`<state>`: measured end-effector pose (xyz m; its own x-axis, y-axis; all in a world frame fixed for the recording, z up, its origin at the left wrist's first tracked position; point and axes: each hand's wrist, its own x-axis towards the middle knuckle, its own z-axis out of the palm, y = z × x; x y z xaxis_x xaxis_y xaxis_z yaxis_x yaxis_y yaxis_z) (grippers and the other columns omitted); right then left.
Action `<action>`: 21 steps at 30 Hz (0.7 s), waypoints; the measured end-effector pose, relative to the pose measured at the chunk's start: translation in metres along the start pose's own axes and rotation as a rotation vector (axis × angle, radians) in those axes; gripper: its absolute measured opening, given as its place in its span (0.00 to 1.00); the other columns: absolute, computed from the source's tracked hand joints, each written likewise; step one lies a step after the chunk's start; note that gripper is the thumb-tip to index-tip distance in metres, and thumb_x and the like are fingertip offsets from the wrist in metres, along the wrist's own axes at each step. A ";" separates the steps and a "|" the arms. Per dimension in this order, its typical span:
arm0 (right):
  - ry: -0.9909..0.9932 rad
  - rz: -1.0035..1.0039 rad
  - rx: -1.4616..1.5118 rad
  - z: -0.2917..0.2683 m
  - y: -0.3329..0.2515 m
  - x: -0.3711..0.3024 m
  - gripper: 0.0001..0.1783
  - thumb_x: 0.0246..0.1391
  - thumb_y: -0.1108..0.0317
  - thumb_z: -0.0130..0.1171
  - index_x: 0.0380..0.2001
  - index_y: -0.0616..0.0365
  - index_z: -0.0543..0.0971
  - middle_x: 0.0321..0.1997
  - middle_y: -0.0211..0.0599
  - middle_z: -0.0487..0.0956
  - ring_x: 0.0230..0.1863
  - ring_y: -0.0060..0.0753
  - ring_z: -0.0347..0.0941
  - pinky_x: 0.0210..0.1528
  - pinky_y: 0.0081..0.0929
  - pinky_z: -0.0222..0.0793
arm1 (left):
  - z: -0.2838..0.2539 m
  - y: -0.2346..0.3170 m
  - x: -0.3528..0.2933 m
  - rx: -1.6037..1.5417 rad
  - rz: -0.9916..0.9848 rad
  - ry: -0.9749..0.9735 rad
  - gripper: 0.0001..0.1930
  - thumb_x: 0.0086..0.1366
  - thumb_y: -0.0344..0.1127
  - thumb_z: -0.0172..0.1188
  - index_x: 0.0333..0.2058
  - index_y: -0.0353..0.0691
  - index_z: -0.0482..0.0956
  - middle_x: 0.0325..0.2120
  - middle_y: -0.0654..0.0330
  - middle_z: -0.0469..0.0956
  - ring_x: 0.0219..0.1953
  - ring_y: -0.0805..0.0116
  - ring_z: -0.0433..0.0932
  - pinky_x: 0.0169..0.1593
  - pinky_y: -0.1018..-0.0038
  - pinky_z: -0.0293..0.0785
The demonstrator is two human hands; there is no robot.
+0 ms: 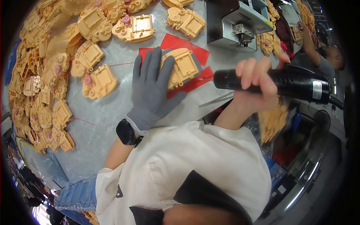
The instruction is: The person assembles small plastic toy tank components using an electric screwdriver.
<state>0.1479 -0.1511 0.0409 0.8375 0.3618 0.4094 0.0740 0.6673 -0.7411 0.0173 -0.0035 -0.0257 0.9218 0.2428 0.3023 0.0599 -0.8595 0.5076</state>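
My left hand (152, 80), in a grey knit glove, lies against the left side of a yellow plastic housing (185, 67). Its index finger bends over the housing's edge and the thumb reaches below; the other fingers stretch away from me. The housing rests on a dark grey block, mostly hidden, over red sheets (198, 52). Bare fingers of my right hand (258, 78) wrap round a black electric screwdriver (296, 84), held roughly level. Its thin bit points left, close to the housing's lower right, with a gap visible between them.
Many yellow housings (45, 86) heap along the table's left side, some with pinkish-red parts and red wires. A grey metal machine (240, 28) stands at the back right. Metal tweezers (215, 100) lie near my right forearm. Another person (315, 56) is at the far right.
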 end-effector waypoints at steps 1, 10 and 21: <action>-0.004 0.008 -0.004 0.005 0.000 0.000 0.33 0.39 0.76 0.46 0.54 0.58 0.54 0.16 0.34 0.63 0.13 0.29 0.62 0.26 0.34 0.65 | 0.000 -0.001 -0.006 -0.006 -0.008 0.002 0.39 0.41 0.41 0.68 0.52 0.39 0.61 0.51 0.46 0.63 0.53 0.48 0.63 0.59 0.54 0.52; -0.164 0.005 -0.142 0.025 0.019 -0.004 0.30 0.40 0.80 0.48 0.50 0.60 0.54 0.17 0.35 0.66 0.14 0.27 0.62 0.20 0.29 0.63 | 0.021 -0.020 -0.035 -0.412 -0.042 0.236 0.27 0.44 0.32 0.66 0.45 0.39 0.66 0.39 0.50 0.71 0.45 0.51 0.69 0.53 0.57 0.61; -0.196 0.057 -0.246 0.035 0.027 -0.011 0.24 0.40 0.83 0.52 0.40 0.55 0.57 0.17 0.34 0.66 0.15 0.27 0.62 0.20 0.27 0.63 | 0.021 -0.023 -0.040 -0.414 -0.060 0.224 0.29 0.44 0.33 0.67 0.46 0.40 0.66 0.43 0.51 0.70 0.46 0.51 0.69 0.53 0.55 0.61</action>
<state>0.1223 -0.1145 0.0353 0.7258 0.5285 0.4403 0.1788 0.4731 -0.8626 -0.0130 -0.0032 -0.0664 0.8131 0.4165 0.4067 -0.0897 -0.6006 0.7945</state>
